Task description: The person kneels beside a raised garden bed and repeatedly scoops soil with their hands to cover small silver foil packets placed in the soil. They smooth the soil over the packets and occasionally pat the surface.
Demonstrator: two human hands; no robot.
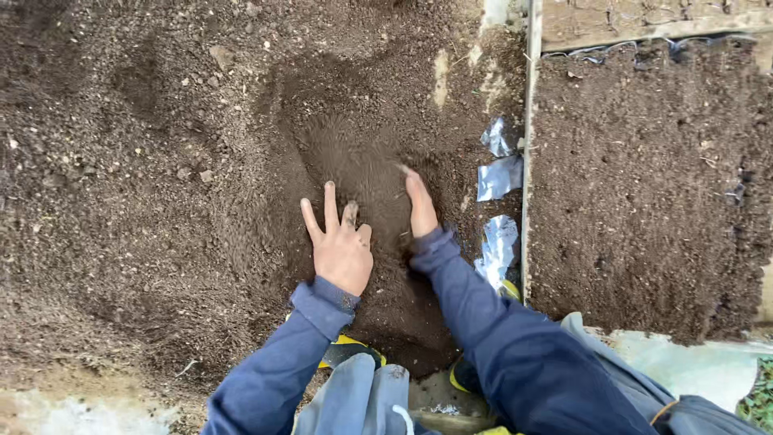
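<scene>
My left hand lies flat on dark brown soil with its fingers spread, palm down. My right hand stands on edge in the soil a short way to the right, fingers together and partly pressed in. Between and ahead of both hands lies a shallow scooped hollow of finer, looser soil. Both arms wear blue sleeves. Neither hand holds anything that I can see.
A thin upright board edge runs down the right of the bed, with shiny plastic sheeting against it. Beyond it lies a second soil bed. Grey trousers and yellow-trimmed shoes show at the bottom.
</scene>
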